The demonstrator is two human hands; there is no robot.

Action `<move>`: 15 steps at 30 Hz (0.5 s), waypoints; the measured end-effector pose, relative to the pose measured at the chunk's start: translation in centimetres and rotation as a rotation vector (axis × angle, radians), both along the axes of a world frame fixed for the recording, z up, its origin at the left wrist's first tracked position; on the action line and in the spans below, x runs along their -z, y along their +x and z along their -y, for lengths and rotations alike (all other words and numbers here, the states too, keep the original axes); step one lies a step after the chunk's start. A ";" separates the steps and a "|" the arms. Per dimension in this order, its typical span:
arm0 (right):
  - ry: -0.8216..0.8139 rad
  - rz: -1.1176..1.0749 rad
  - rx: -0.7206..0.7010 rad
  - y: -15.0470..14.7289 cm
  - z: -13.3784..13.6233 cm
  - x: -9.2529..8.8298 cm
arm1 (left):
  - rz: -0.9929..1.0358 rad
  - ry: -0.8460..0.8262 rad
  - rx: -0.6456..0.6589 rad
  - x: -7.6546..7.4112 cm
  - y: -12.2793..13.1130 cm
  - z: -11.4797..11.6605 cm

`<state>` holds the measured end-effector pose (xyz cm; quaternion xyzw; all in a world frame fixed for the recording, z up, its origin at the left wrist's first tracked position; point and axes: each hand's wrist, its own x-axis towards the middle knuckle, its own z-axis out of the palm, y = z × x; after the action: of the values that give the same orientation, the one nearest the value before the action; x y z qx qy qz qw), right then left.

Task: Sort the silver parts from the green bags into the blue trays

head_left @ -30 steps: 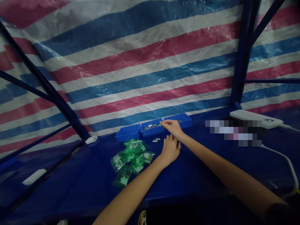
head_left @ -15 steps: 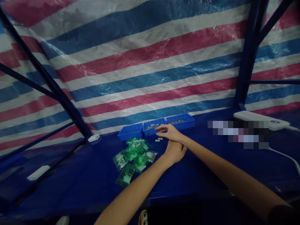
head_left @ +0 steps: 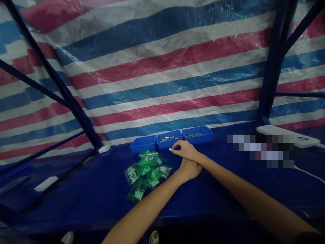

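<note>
My right hand (head_left: 186, 149) is closed in a pinch just in front of the bins, with a small whitish metal piece (head_left: 170, 149) at its fingertips. Under the right wrist lies my left hand (head_left: 191, 168), resting on the blue table, its fingers hidden from view. Left of both hands is a pile of green-tinted plastic bags (head_left: 149, 166) with small pale parts inside. Behind the right hand, the middle blue bin (head_left: 165, 145) contains small metal parts. More small metal pieces lie in the right blue bin (head_left: 200, 138).
The left blue bin (head_left: 143, 145) stands beside the middle one. A white device with a cable (head_left: 289, 135) sits at the right, next to a blurred-out patch. Small white boxes (head_left: 104, 149) lie to the left. Blue frame posts (head_left: 273, 67) and striped sheeting (head_left: 165, 74) enclose the table.
The small metal pieces that lay on the table by my right hand no longer show there. My right fingers have come down and closed on one. The view has shifted slightly.
</note>
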<state>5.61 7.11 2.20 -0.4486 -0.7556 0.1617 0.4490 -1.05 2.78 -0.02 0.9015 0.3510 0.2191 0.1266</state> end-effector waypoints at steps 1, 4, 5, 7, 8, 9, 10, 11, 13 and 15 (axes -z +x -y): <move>-0.003 -0.105 -0.002 0.2 -0.2 -0.2 | 0.016 -0.023 -0.011 -0.1 0.1 -0.1; -0.054 -0.520 0.021 1.0 -0.9 -0.8 | 0.206 -0.151 -0.137 -0.6 0.2 -0.8; -0.073 -0.627 0.041 1.3 -1.1 -0.9 | 0.314 -0.199 -0.196 -0.8 0.2 -1.0; -0.102 -0.764 0.084 1.9 -1.4 -1.0 | 0.547 -0.273 -0.308 -1.3 0.0 -1.7; -0.110 -0.797 0.094 2.2 -1.4 -1.0 | 0.668 -0.298 -0.359 -1.6 -0.2 -2.0; -0.119 -0.814 0.090 2.3 -1.4 -1.0 | 0.776 -0.319 -0.404 -1.9 -0.4 -2.3; -0.131 -0.820 0.072 2.4 -1.3 -1.0 | 0.865 -0.337 -0.437 -2.2 -0.7 -2.6; -0.150 -0.816 0.040 2.3 -1.2 -1.1 | 0.940 -0.350 -0.460 -2.4 -1.0 -2.9; -0.195 -0.786 -0.054 2.0 -0.8 -1.2 | 1.053 -0.374 -0.488 -2.8 -1.4 -3.4; -0.231 -0.755 -0.143 1.5 -0.4 -1.4 | 1.127 -0.412 -0.501 -3.1 -1.7 -3.7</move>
<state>7.09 7.56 3.60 -0.3516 -0.5438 0.4297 0.6293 -2.72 6.46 3.03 0.4964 0.4651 0.6098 0.4067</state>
